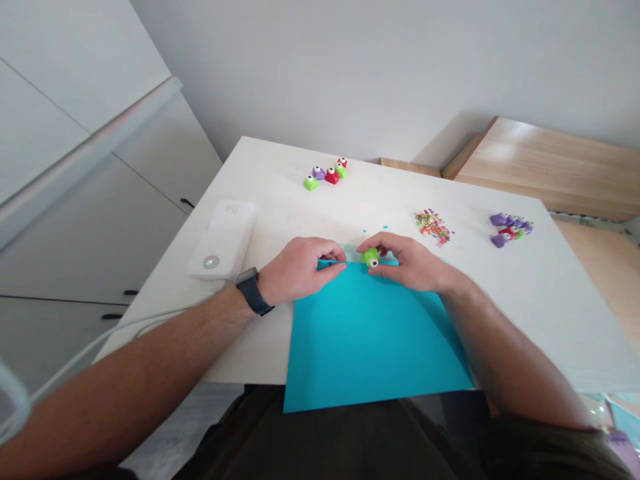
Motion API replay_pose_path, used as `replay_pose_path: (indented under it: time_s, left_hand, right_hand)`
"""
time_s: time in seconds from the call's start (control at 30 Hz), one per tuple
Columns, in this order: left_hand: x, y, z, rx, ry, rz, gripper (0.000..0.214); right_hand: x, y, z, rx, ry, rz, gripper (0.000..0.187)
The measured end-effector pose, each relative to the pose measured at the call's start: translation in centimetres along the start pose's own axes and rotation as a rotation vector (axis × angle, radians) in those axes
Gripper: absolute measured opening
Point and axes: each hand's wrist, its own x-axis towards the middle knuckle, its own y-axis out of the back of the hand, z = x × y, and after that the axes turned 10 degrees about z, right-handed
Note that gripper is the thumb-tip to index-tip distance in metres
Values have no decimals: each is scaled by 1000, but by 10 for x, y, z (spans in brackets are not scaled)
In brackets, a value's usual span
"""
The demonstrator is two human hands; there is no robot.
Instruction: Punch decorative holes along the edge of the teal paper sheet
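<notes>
A turquoise paper sheet (pixel 367 340) lies on the white table (pixel 525 293), its near edge hanging over the table's front. My left hand (pixel 300 269), a dark watch on its wrist, pinches the sheet's far edge with closed fingers. My right hand (pixel 413 262) grips a small green paper punch (pixel 371 257) set on that same far edge, just right of my left fingertips.
A group of green, purple and red punches (pixel 327 174) sits at the table's back. A pile of colourful paper bits (pixel 433 225) and more purple punches (pixel 510 229) lie to the right. A white device (pixel 223 239) with a cable rests at the left.
</notes>
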Motion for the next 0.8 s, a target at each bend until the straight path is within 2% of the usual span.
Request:
replay_pose_path:
  time_s: [0.43, 0.8]
  left_hand:
    - [0, 0, 1, -5, 31, -11, 16]
    - [1, 1, 3, -25, 43, -4, 16]
  right_hand:
    - [-3, -1, -1, 9, -7, 23, 36]
    - [-7, -4, -7, -5, 18, -28, 38]
